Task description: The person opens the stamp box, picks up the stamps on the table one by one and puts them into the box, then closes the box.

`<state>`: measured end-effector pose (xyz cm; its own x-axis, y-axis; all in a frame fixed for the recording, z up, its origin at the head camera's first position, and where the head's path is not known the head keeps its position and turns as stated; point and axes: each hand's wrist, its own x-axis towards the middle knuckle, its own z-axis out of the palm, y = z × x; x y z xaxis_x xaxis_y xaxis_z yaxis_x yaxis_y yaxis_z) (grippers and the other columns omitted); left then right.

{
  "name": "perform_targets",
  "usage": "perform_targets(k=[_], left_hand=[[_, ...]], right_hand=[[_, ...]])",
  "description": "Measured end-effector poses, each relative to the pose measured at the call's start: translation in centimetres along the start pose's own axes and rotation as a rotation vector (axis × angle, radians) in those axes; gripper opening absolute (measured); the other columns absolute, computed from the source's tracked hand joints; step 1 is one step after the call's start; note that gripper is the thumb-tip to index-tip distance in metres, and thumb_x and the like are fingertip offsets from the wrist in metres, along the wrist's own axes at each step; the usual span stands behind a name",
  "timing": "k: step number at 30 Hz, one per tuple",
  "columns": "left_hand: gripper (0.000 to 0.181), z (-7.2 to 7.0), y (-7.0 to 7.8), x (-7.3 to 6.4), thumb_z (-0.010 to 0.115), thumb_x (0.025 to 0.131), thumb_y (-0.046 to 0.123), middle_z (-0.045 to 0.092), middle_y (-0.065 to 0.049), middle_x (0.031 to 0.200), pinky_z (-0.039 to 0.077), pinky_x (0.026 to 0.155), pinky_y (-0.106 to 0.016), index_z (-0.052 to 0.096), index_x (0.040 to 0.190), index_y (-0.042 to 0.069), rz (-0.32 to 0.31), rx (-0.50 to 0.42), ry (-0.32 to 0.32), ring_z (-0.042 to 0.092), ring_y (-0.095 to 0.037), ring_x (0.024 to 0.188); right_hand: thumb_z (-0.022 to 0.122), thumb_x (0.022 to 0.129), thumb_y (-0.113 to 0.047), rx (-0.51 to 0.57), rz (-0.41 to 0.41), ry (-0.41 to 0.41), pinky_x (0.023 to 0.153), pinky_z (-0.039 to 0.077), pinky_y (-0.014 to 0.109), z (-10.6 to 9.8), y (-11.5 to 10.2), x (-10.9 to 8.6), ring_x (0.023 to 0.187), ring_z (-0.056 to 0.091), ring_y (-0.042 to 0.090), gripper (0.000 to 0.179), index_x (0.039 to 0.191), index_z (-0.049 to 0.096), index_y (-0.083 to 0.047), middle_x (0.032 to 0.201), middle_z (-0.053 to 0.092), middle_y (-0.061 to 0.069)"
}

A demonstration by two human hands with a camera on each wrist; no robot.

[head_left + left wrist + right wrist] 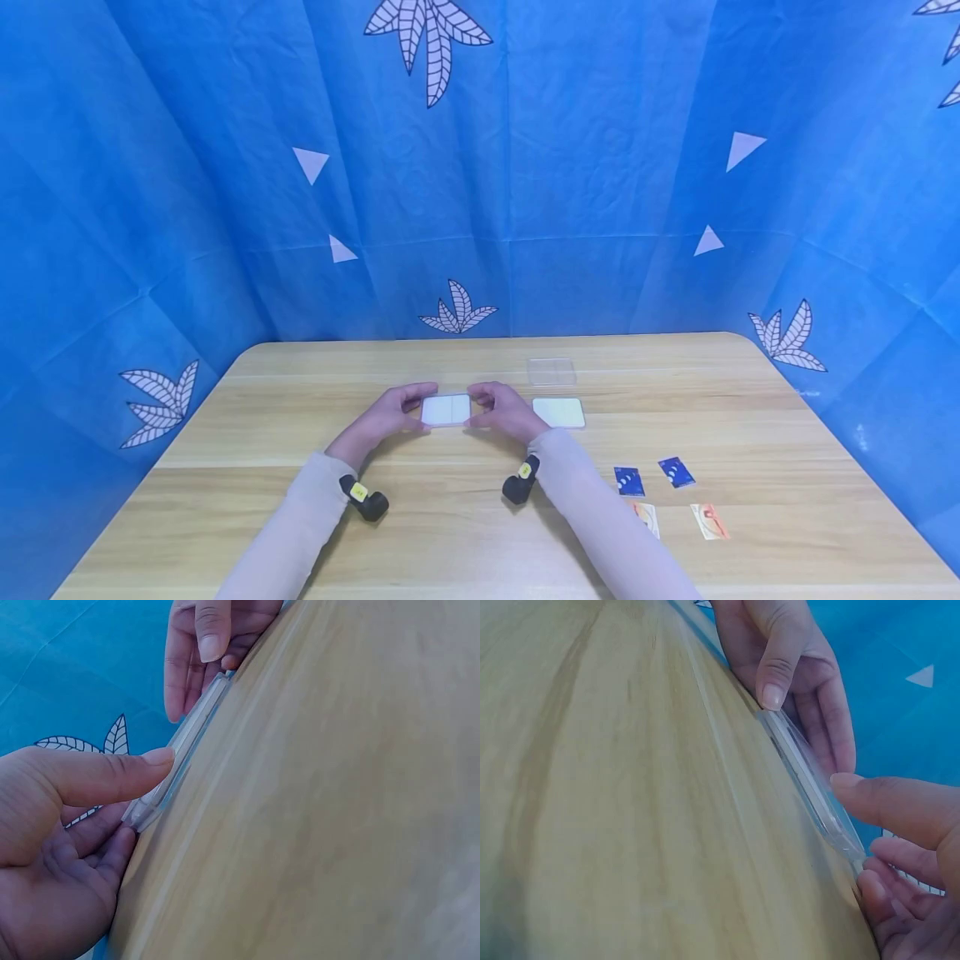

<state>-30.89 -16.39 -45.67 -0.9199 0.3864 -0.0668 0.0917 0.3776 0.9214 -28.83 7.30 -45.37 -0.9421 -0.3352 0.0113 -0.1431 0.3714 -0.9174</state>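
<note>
A flat, clear plastic case (446,410) with white contents lies low over the wooden table, one hand at each end. My left hand (382,418) pinches its left end; in the left wrist view the thumb (112,774) presses the upper edge while fingers curl beneath. At the opposite end, my right hand (508,412) grips with thumb and fingers around the corner, as the right wrist view also shows with the thumb (889,801) over the case's edge. A thin line crosses the white face of the case in the head view.
Just right of my right hand lies a second white rectangular piece (558,412). Behind it is a clear plastic cover (551,372). Two blue cards (628,482) and two orange-and-white cards (708,522) lie at the right front. A blue patterned curtain (510,167) surrounds the table.
</note>
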Motion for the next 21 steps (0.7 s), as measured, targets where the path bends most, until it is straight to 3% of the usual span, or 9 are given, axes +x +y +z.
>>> perform_targets(k=[10,21], left_hand=[[0.074,-0.59,-0.15,-0.29,0.072,0.069,-0.008,0.044,-0.019,0.142,0.037,0.106,-0.043,0.044,0.137,0.0,0.029,-0.05,-0.046,0.042,-0.037,0.129],[0.073,-0.59,-0.64,0.02,0.071,0.07,-0.01,0.045,-0.018,0.141,0.04,0.105,-0.041,0.045,0.137,0.002,0.024,-0.044,-0.038,0.044,-0.037,0.128]], right_hand=[[0.08,0.07,-0.01,-0.088,0.026,0.005,0.1,0.043,0.043,0.51,0.06,0.58,0.109,0.053,0.027,0.065,0.13,0.054,-0.005,0.121,0.057,0.01],[0.081,0.068,-0.006,-0.149,-0.042,0.003,0.096,0.044,0.045,0.73,-0.03,1.0,0.102,0.052,0.026,0.062,0.125,0.056,0.001,0.119,0.055,0.015]])
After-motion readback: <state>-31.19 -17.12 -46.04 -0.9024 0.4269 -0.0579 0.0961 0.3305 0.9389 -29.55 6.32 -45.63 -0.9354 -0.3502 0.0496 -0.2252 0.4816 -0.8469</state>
